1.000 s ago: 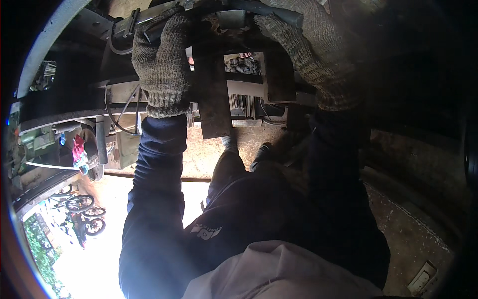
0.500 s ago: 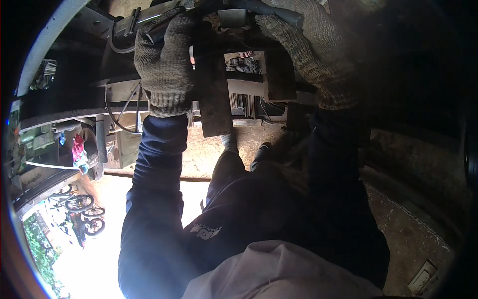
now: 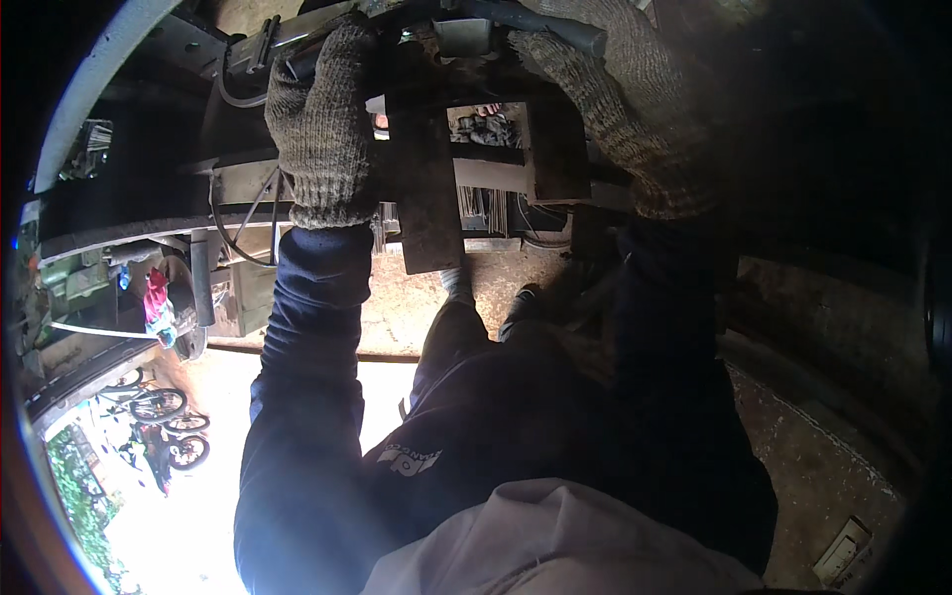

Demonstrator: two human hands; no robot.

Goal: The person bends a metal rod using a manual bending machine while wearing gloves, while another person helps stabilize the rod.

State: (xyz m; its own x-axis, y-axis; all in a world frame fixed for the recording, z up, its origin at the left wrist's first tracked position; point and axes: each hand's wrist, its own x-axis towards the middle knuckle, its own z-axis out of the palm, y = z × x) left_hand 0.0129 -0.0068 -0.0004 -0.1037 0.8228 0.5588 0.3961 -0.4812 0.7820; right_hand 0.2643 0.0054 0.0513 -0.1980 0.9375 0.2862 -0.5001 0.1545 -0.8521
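Observation:
Both my hands wear thick grey knitted gloves and are raised at the top of the view. My left hand (image 3: 322, 139) is closed around a dark bar (image 3: 302, 65), whose end shows between thumb and fingers. My right hand (image 3: 625, 99) is wrapped round a dark round tube (image 3: 555, 26), its thumb along the underside. Whether bar and tube are one piece I cannot tell. Between the hands sits a small grey metal block (image 3: 463, 38). Below it hang two flat dark metal plates, a longer one (image 3: 426, 198) on the left and a shorter one (image 3: 557, 154) on the right.
A metal frame with a pale crossbar (image 3: 491, 174) stands beyond the plates. Thin stacked strips (image 3: 483, 210) lie below it. At left are a cable loop (image 3: 238, 238), a red and blue cloth (image 3: 159, 305) and, outside in bright light, parked bicycles (image 3: 164, 412). Sunlit floor (image 3: 397, 307) surrounds my feet.
My left hand has shifted very slightly left, still round the bar. My right hand and the plates look almost unmoved.

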